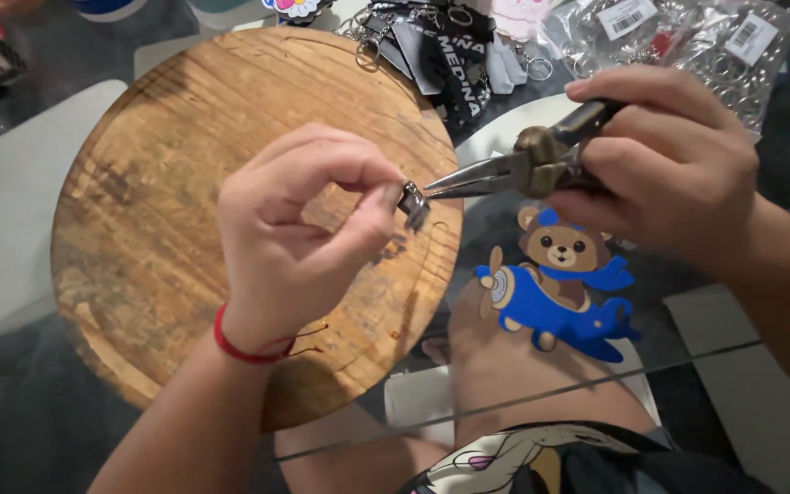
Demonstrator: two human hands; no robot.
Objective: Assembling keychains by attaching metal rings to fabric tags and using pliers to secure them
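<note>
Just above the right edge of the round wooden board (157, 229), a small metal clasp (413, 203) is pinched by the left hand (294, 238) fingers, while needle-nose pliers (505, 169) are gripped in the right hand (669, 165), tips touching the clasp.

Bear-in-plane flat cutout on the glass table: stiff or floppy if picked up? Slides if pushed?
The brown bear in a blue plane flat cutout looks thin and lies flat, so it probably bends a little and weighs little. On the smooth glass table it would likely slide rather than roll or tip. Its thin edge may be hard to pinch.
</note>
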